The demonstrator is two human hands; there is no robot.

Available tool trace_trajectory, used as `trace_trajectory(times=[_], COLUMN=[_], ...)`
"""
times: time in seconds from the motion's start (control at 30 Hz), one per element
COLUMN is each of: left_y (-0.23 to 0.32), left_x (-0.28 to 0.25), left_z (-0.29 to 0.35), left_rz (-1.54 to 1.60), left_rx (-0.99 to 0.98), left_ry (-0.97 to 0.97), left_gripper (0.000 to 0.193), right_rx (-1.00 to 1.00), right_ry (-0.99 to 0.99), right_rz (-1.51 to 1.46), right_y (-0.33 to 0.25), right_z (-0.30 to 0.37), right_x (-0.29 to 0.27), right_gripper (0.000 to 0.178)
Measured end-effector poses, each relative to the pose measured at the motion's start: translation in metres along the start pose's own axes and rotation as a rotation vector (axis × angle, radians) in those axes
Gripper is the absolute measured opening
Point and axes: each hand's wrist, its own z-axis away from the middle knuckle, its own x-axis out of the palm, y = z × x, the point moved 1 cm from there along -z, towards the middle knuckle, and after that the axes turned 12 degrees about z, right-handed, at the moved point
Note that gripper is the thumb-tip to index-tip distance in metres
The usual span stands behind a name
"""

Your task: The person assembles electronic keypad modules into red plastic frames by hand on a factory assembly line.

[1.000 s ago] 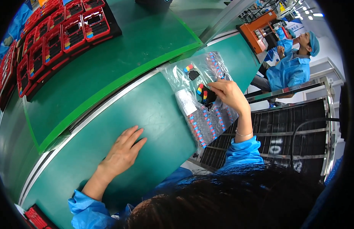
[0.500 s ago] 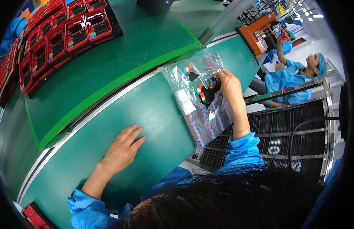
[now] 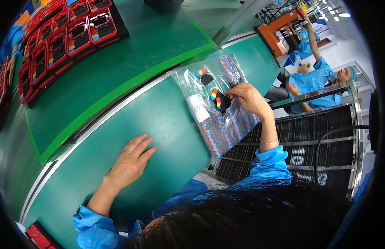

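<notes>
My left hand lies flat on the green table, fingers stretched out and holding nothing. A clear plastic bag rests farther right, filled with rows of small black parts that have red and blue ends. A white label is on its left side. Small black pieces with red, yellow and blue ends lie in a loose cluster at the bag's middle, with another black piece above them. My right hand reaches over the bag, fingers curled down together at the cluster. Its fingertips are partly hidden.
Red trays holding black parts stand on a raised green surface at the far left. A red-and-black case sits at the lower left. Beside the table on the right is a metal-framed rack. Blue-clad co-workers are beyond it.
My right hand has moved down and left over the bag, its fingertips now at the loose pieces. My left hand stays in place. A co-worker's arm at the right has risen.
</notes>
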Motion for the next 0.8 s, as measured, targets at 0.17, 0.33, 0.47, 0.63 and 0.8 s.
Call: trace_trajectory(times=[0.17,0.33,0.47,0.63,0.8], left_y=[-0.008,-0.008,-0.009,-0.008,-0.01], left_x=[0.002,0.004,0.006,0.009,0.007], left_z=[0.005,0.003,0.006,0.008,0.007], left_rz=[-0.014,-0.042,-0.033,0.039,-0.036], left_rx=[0.041,0.057,0.029,-0.013,0.025], left_ry=[0.007,-0.003,0.008,0.029,0.014], left_gripper=[0.043,0.044,0.043,0.043,0.042], right_rx=[0.102,0.236,0.309,0.298,0.411], right_ry=[-0.007,0.268,0.033,0.149,0.02], right_rz=[-0.058,0.364,0.703,0.747,0.78], right_y=[-0.007,-0.001,-0.01,0.013,0.002], right_z=[-0.007,-0.02,-0.04,-0.04,-0.051], right_x=[0.008,0.042,0.029,0.058,0.061], right_gripper=[0.033,0.02,0.047,0.008,0.018])
